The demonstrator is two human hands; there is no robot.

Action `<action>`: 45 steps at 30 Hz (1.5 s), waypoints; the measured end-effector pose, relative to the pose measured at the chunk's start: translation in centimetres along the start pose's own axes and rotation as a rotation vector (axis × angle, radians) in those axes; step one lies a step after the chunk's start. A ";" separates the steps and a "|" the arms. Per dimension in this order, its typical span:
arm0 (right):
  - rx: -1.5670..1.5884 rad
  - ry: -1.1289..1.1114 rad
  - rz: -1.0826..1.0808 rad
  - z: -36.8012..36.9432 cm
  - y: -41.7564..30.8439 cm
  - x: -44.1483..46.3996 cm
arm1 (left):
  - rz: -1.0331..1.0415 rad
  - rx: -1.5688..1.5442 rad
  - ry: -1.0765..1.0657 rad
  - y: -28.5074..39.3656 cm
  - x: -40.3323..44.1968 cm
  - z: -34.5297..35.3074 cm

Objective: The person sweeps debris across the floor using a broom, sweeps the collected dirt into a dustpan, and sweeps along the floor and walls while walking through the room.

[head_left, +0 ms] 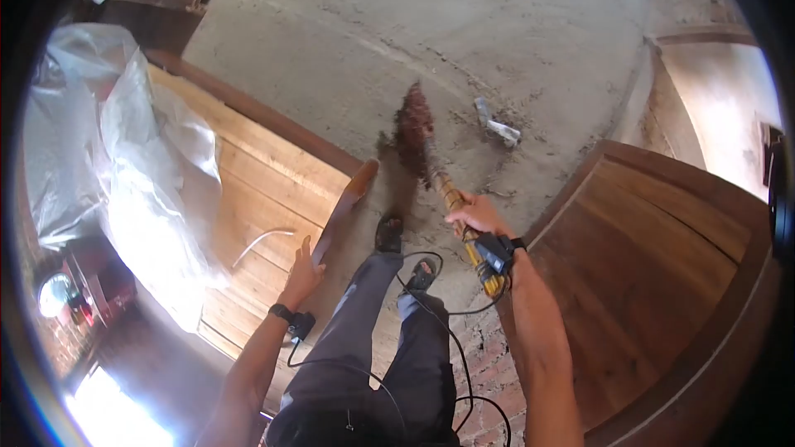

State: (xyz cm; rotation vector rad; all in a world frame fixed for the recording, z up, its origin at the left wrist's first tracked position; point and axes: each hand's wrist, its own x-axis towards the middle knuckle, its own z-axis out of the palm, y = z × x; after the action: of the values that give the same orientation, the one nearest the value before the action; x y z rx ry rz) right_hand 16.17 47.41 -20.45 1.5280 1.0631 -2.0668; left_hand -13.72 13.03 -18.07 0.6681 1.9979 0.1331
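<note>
Gripping the broom (448, 189) mid-handle with the right hand (478, 214)!
Looks light, stiff-shafted, soft-bristled; best held right there, with the left hand (303, 276) spread, empty.

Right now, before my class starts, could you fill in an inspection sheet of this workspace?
Surface: grey floor, scattered with dirt
Job's things: broom, bristles blurred
Clutter: crumpled silvery strip on the floor
Hands: right hand grips the broom's handle; left hand open near the boards' edge, contact unclear
Cables: black cable looping in front of the legs
Surroundings: plastic sheeting over wooden boards; brown wooden panel
</note>
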 end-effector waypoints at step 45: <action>2.120 0.803 0.010 6.2 11.3 7.5 | 0.506 1.783 -0.745 49.1 23.4 -18.5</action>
State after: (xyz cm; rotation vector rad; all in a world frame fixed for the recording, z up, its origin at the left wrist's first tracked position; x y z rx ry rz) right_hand 16.99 36.47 -30.62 2.9818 -1.9575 -2.1953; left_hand -18.16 69.64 -9.23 1.8824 0.7241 -1.5081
